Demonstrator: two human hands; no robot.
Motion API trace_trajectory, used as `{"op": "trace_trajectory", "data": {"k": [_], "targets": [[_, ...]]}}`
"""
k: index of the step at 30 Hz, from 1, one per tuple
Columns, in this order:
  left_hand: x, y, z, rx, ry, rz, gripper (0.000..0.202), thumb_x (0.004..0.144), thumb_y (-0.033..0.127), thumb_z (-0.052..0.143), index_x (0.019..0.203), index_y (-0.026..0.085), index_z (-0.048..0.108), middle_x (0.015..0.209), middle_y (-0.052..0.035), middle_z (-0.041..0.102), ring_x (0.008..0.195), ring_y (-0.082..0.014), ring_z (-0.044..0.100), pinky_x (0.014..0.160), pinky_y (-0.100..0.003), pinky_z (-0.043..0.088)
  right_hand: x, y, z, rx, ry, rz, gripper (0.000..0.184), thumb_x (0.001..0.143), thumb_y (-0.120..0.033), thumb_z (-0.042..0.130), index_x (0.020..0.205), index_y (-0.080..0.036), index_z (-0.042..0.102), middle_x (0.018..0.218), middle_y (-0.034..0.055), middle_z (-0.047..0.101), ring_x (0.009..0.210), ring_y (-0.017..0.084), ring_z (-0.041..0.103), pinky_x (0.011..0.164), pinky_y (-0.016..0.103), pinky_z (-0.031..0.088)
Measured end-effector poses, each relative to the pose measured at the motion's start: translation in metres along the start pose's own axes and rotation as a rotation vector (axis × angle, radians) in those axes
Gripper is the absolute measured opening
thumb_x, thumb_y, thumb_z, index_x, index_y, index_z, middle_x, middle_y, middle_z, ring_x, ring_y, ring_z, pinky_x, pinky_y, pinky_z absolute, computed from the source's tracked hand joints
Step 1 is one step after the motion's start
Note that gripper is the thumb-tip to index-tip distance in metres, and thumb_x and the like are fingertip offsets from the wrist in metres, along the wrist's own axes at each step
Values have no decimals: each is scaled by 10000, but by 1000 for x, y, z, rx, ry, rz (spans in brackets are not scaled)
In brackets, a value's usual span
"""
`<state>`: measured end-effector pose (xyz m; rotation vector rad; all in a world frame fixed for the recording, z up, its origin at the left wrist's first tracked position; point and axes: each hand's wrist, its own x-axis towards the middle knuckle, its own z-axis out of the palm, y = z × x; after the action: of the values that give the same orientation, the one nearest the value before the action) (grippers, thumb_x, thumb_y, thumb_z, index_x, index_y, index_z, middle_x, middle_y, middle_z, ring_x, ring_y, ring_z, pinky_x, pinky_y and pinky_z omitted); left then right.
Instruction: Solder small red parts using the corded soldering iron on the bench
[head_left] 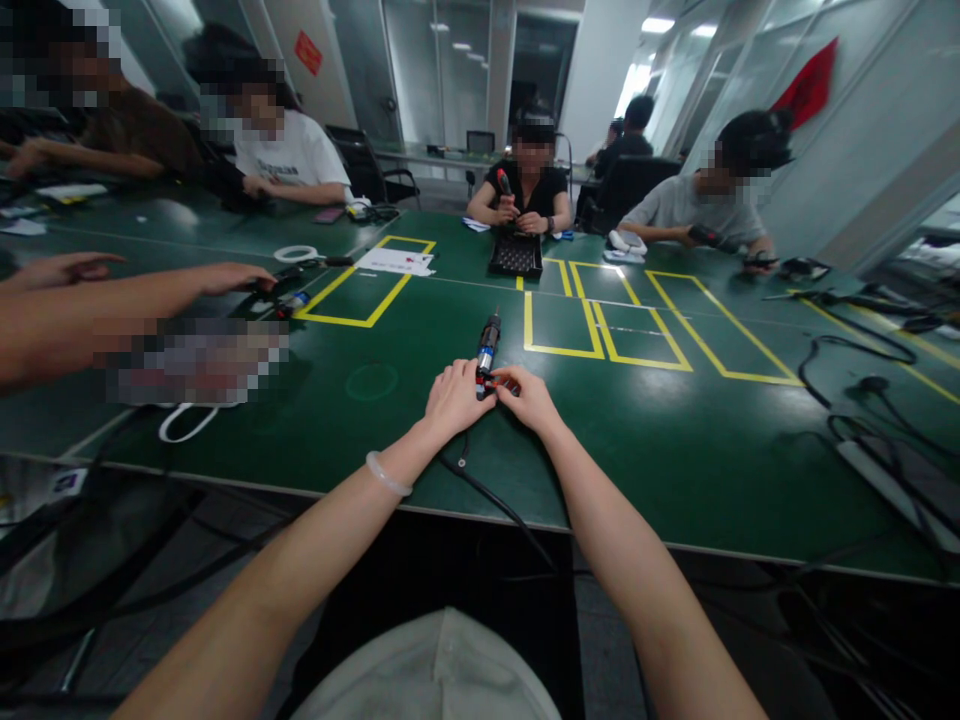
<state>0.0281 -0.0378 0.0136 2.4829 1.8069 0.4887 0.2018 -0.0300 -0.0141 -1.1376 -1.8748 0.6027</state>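
Note:
A slim electric screwdriver (489,342) lies on the green table in front of me, its thin bit pointing away. Its nose is dark, with a silver and blue section behind it and red and black parts at the near end. My left hand (457,396) is closed at that near end from the left, thumb and fingers against the tool. From the right, my right hand (527,397) pinches at the same spot; its fingertips meet something small and dark that I cannot make out. A black cable (499,502) runs from below my hands over the table's front edge.
Yellow tape outlines (564,352) mark the green table (420,430). Across it, a person works by a black tray (516,256). Another person's hand (236,278) reaches in from the left, near a white sheet (395,261). Black cables (862,345) lie at the right.

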Motion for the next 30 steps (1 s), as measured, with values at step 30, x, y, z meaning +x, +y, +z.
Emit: {"op": "trace_trajectory", "data": {"k": [30], "targets": [[1, -123, -31, 98, -90, -205, 728, 911, 616, 414, 1492, 178, 432, 1355, -200, 519, 1195, -388, 541, 967, -470, 441, 0, 6, -1, 91, 7, 98, 233, 817, -243, 581, 1030, -192, 661, 832, 8, 687, 711, 138, 594, 724, 280, 468]]}}
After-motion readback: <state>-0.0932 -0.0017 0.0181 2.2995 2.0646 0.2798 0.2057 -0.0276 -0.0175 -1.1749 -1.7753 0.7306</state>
